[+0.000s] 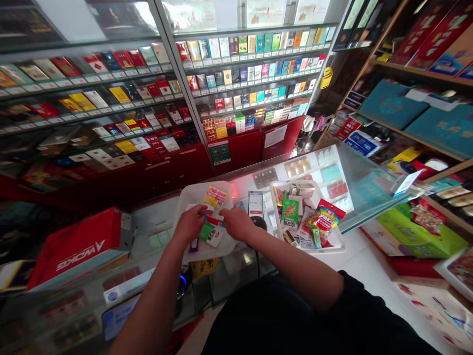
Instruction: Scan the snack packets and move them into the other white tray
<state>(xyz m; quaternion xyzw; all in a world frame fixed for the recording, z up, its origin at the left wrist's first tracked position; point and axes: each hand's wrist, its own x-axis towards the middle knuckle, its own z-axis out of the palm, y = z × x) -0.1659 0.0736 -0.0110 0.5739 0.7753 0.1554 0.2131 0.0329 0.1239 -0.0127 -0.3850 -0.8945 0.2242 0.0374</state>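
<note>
Over the left white plastic tray (183, 197), my left hand (191, 224) and my right hand (236, 224) face each other with fingers closed. Between their fingertips is a slim red packet (214, 220) with bits of blue at its ends; its exact kind is too small to tell. Just below it lies a green and white packet (210, 234) in the tray. A yellow and pink packet (215, 196) sits at the tray's far side, and a small purple pack (194, 245) lies near its front left.
Right of my hands, a second white tray (338, 245) holds several packets and a red Yake candy bag (327, 219). A phone-like device (255, 203) stands between the trays. A red shoebox (84, 246) lies left on the glass counter (373, 192). Cigarette shelves (254, 56) line the wall.
</note>
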